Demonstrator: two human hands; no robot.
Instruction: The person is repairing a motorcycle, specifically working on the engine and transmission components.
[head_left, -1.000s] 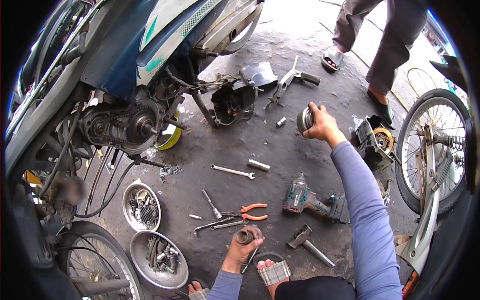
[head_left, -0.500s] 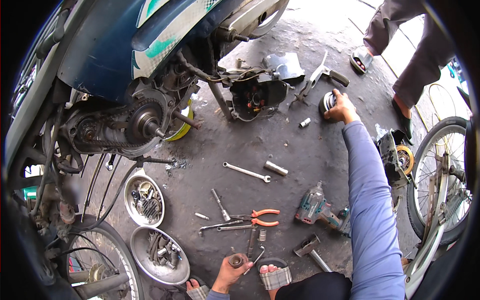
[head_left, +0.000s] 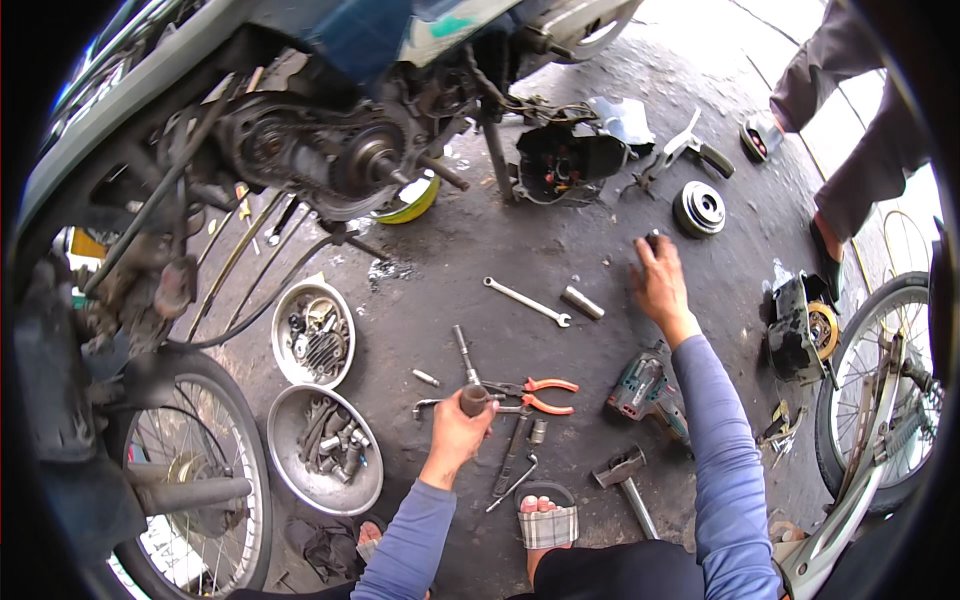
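I saw a small socket (head_left: 653,235) at the tip of the right hand (head_left: 663,285), right of centre; I couldn't tell whether gripped. The left hand (head_left: 456,442), farther off, clasped a brown cup (head_left: 474,401).

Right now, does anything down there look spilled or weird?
Yes: a pale, speckled patch marks the dark floor near the yellow container, maybe a spill. The engine is open too, baring round metal parts.

Brown cylinder (head_left: 474,401) in left grip (head_left: 457,441)
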